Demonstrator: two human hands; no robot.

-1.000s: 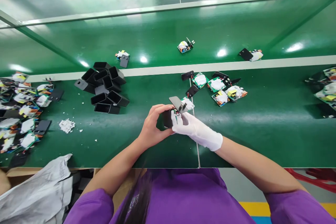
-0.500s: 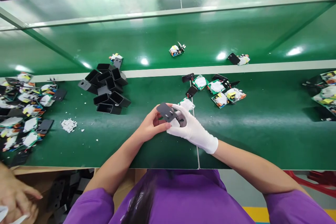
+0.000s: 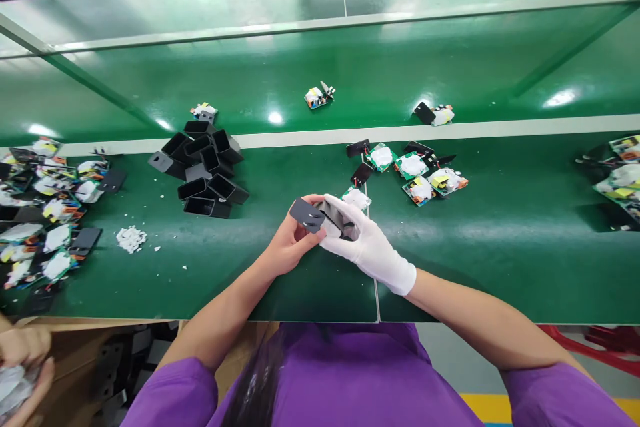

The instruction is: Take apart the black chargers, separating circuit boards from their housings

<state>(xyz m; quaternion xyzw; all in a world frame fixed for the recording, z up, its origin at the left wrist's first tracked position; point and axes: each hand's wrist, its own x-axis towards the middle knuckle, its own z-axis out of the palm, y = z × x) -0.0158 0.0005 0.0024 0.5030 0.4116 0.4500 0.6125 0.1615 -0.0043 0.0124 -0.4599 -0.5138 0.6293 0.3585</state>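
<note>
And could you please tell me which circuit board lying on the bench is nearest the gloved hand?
The white-topped board just beyond the gloved right hand; the other boards lie farther from that hand.

There's a green tabletop (image 3: 500,267) here: heaped circuit boards (image 3: 59,235) toward its left end, then white scraps (image 3: 131,239) nearer the front edge than the piled black sleeves (image 3: 217,160). A board cluster (image 3: 413,165) lies right of centre, another pile (image 3: 625,177) farther right. Beyond the white strip (image 3: 300,139), three single boards (image 3: 315,99) sit well apart.
</note>
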